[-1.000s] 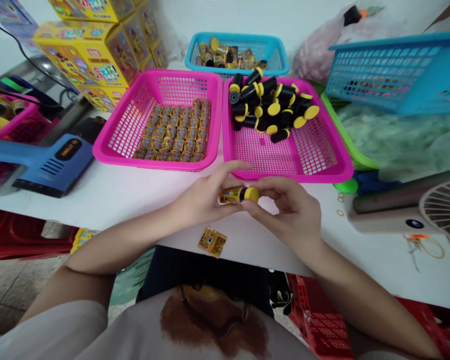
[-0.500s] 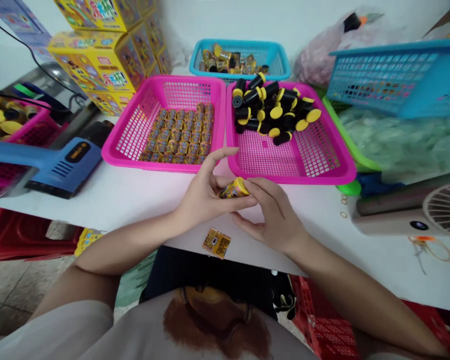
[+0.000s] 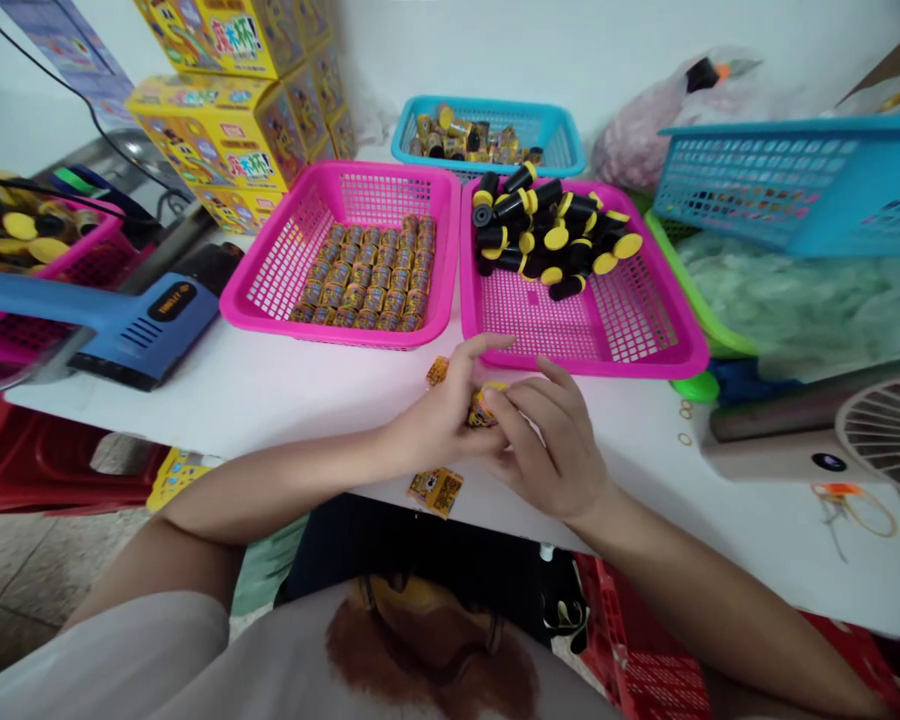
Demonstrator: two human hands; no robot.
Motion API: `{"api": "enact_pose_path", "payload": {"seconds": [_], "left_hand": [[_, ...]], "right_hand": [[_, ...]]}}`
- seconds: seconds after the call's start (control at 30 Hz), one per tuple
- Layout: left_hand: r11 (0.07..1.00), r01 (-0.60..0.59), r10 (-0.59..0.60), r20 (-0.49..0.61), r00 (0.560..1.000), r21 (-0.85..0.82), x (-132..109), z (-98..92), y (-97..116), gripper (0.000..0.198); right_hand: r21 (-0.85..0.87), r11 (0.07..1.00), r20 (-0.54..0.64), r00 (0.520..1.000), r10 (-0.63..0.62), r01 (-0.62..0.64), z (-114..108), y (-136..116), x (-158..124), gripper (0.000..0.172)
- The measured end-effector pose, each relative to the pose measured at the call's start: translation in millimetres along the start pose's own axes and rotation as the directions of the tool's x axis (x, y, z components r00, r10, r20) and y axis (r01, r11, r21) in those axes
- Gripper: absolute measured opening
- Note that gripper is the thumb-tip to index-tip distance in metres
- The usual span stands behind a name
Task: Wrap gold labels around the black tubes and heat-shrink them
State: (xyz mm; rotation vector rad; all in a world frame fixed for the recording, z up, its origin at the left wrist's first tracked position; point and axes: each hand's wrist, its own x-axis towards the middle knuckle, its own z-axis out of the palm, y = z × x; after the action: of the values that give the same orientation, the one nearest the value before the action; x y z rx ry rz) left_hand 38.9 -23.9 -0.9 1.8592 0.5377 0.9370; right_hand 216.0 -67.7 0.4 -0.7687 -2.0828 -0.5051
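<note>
Between my two hands, over the table's front part, is a small yellow-capped container (image 3: 483, 407) with a colourful printed sleeve. My left hand (image 3: 442, 415) closes on its left side, index finger raised. My right hand (image 3: 555, 440) curls round it from the right, its thumb and fingertips at the cap and sleeve. Much of the container is hidden by the fingers. Just below my hands, at the table edge, lies a flat orange printed wrapper (image 3: 436, 492). A smaller orange printed piece (image 3: 438, 370) shows behind my left hand.
Rows of wrapped containers fill part of the left pink basket (image 3: 337, 335); black yellow-capped containers lie in the right pink basket (image 3: 570, 345). A blue basket (image 3: 487, 108) stands behind. A blue heat gun (image 3: 146, 330) lies left, a fan (image 3: 817, 420) right, stacked yellow boxes (image 3: 217, 135) back left.
The container has tipped and is more covered by my fingers. My right hand has closed further over it. The small orange piece behind my left hand now shows. The view has shifted slightly.
</note>
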Motion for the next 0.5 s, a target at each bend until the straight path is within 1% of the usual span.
{"api": "enact_pose_path", "payload": {"seconds": [0.1,0.13,0.2,0.27,0.3,0.33,0.37,0.43,0.5], "left_hand": [[0.995,-0.018,0.025,-0.069,0.997,0.099,-1.3,5.3,0.3,0.073],[0.99,-0.043,0.055,-0.085,0.995,0.135,-1.2,5.2,2.6,0.067],[0.972,-0.088,0.11,-0.09,0.99,0.217,-0.2,0.1,10.7,0.048],[0.952,-0.085,0.117,-0.091,0.989,0.294,2.6,-12.8,21.5,0.031],[0.948,-0.06,0.093,-0.09,0.992,0.314,5.4,-22.3,26.5,0.03],[0.947,-0.028,0.059,-0.088,0.994,0.321,9.8,-33.7,30.5,0.032],[0.946,0.002,0.028,-0.089,0.996,0.323,16.6,-47.1,33.0,0.037],[0.937,0.047,-0.011,-0.105,0.994,0.346,39.0,-78.7,31.7,0.045],[0.898,0.074,-0.002,-0.165,0.986,0.433,73.7,-114.7,20.0,0.047]], "right_hand": [[-0.043,0.999,-0.004,1.0,0.004,-0.004,3.2,-0.1,-2.2,0.04],[-0.046,0.999,-0.003,1.0,-0.003,0.003,3.6,1.0,-2.0,0.042],[-0.026,1.0,-0.016,1.0,0.0,0.0,1.6,6.0,0.4,0.052],[0.004,0.999,-0.033,0.998,0.055,-0.055,-5.6,15.7,4.9,0.065],[0.003,0.994,-0.035,0.994,0.106,-0.106,-11.2,22.5,7.5,0.069],[-0.016,0.985,-0.032,0.985,0.172,-0.172,-17.7,30.5,9.8,0.07],[-0.05,0.969,-0.025,0.97,0.24,-0.241,-24.4,39.4,11.5,0.065],[-0.126,0.922,-0.014,0.93,0.368,-0.367,-35.7,58.4,11.7,0.045],[-0.161,0.879,-0.02,0.892,0.452,-0.449,-40.5,76.2,7.1,0.027]]}}
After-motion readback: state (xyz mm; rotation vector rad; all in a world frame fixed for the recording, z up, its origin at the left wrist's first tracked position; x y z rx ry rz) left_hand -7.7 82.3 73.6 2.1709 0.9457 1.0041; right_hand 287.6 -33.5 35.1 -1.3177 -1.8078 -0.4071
